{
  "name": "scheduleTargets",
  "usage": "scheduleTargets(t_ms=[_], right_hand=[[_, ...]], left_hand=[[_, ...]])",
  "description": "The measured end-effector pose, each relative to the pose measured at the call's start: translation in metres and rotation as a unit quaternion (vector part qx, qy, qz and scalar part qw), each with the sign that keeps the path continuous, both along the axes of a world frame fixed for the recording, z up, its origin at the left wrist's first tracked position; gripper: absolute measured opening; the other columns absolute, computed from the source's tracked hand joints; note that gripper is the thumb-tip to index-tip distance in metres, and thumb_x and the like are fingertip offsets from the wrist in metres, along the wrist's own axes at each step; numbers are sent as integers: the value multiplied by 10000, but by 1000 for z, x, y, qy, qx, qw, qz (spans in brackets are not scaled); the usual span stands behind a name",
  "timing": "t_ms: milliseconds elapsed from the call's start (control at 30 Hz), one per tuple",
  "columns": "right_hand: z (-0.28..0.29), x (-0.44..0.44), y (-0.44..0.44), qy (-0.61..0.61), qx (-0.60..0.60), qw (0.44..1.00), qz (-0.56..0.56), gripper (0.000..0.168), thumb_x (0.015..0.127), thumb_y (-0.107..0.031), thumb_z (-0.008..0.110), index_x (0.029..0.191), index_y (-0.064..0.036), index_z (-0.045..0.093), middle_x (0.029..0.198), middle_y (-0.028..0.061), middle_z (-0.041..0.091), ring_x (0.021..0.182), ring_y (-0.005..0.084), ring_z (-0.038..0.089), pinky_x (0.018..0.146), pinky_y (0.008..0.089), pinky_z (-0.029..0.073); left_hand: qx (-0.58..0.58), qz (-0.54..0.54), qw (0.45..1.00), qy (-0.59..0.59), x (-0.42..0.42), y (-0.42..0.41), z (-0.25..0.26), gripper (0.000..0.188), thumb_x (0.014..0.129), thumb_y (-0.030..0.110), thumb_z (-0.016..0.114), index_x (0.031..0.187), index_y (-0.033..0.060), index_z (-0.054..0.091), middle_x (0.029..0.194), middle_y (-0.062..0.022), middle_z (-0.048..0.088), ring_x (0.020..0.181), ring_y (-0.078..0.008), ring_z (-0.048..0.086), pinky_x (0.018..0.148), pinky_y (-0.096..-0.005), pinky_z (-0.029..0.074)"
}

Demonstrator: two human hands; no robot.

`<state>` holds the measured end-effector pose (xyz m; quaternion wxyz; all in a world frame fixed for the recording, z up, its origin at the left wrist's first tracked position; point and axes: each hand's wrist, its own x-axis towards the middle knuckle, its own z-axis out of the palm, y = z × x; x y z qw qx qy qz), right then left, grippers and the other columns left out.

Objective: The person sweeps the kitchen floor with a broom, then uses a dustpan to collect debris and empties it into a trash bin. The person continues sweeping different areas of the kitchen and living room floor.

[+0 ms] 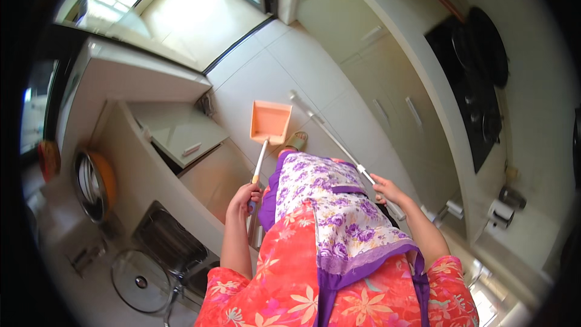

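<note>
My left hand [248, 196] is closed around the handle of a long-handled dustpan [271, 120]. Its orange pan rests on or just above the tiled floor, open side away from me. In my right hand [387, 190] is the grey grip of a long white pole [338, 141]; the pole slants forward to a blurred pale head [297, 97] close to the right of the pan. What kind of tool it is, I cannot tell. A foot in a green slipper [297, 140] shows beside the pan. I wear a floral apron [317, 181] with purple trim.
On the left, a counter holds a sink [174, 240], a glass lid [131, 288] and an orange bowl [105, 181], above cabinets [181, 131]. Cabinets [395, 81] line the right, with a black cooktop [472, 104] and pan [488, 45] above. A doorway threshold [238, 45] lies ahead.
</note>
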<state>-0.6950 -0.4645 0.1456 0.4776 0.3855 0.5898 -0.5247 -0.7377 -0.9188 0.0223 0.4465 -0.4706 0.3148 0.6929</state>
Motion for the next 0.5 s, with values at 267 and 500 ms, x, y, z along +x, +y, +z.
scheduleTargets(t_ms=[267, 500], right_hand=[[-55, 133, -45, 33, 105, 961, -256, 506, 885, -188, 423, 1350, -262, 241, 548, 29, 434, 415, 108, 390, 386, 268, 349], [-77, 197, -127, 30, 133, 829, -542, 496, 858, -229, 456, 1326, -264, 296, 582, 50, 450, 430, 126, 400, 410, 284, 364]], left_hand=[[12, -431, 890, 147, -69, -18, -58, 104, 812, 81, 501, 735, 23, 460, 553, 2, 441, 418, -59, 379, 367, -207, 309], [29, -599, 790, 124, -142, 23, -51, 115, 808, 81, 514, 717, 11, 502, 538, -14, 453, 412, -74, 389, 372, -223, 328]])
